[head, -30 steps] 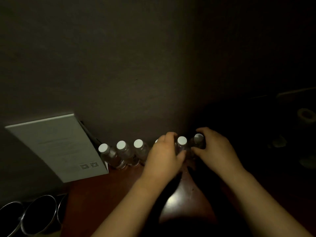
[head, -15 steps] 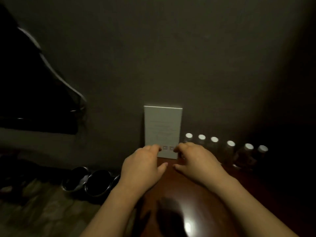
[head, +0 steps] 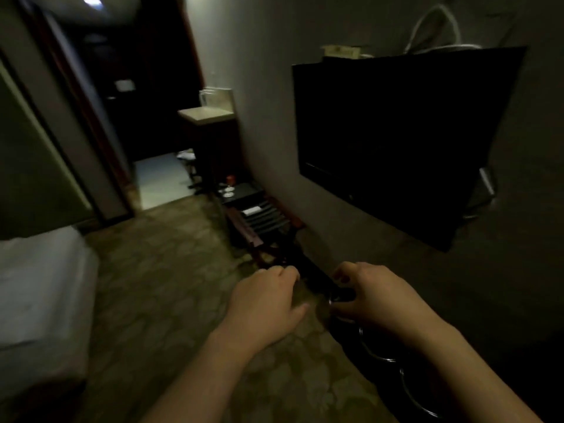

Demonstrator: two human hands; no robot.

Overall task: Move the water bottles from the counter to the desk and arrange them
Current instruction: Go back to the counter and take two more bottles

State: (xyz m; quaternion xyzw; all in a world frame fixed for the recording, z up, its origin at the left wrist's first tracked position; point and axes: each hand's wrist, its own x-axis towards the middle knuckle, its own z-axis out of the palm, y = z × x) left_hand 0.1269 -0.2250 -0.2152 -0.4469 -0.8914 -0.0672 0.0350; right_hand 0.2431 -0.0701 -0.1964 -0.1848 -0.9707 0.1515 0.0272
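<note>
Dim brown carpet [head: 171, 288] fills most of my view, with both of my hands held out over it and neither on a bottle. My left hand [head: 264, 303] hangs with its fingers loosely curled and holds nothing. My right hand [head: 377, 299] is curled too, over a dark round rim [head: 375, 349] below it — whether it touches that rim I cannot tell. No water bottles show clearly. The pale counter [head: 206, 116] stands far down the room beside the wall, with something clear and glassy on it, too small to name. A dark television [head: 396, 141] hangs on the wall to my right. I judge full bottles will be fairly heavy, smooth and a little squashy — best gripped round the middle of the body, not by the cap.
</note>
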